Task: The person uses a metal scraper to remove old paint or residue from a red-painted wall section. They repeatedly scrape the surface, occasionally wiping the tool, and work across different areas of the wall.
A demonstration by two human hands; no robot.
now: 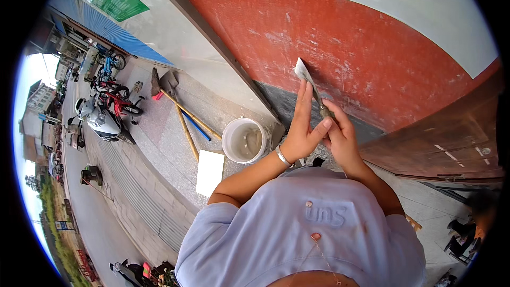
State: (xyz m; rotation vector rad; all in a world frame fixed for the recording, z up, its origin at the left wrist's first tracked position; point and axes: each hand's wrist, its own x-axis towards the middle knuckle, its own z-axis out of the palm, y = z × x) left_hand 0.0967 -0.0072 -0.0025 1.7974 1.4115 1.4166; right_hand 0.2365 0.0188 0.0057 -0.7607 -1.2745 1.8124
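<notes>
Both of my hands are on a putty knife [306, 72] in front of a red wall panel [342, 40] with pale scuffs and scratches. My right hand [343, 137] is closed around its worn handle, the index finger stretched along it. My left hand [301, 131], with a silver bracelet at the wrist, lies against the tool from the other side. Its straight fingers reach the base of the blade and its thumb crosses near the handle's end. The metal blade points up at the panel; whether its edge touches the surface, I cannot tell.
A white plastic bucket [246, 140] with greyish paste stands left of my hands, beside a white board [210, 172]. Long-handled shovels [169, 83] lie on the paving. A wall edge [223, 48] juts out. Parked motorcycles [102, 119] line the left; a brown door [434, 147] is at right.
</notes>
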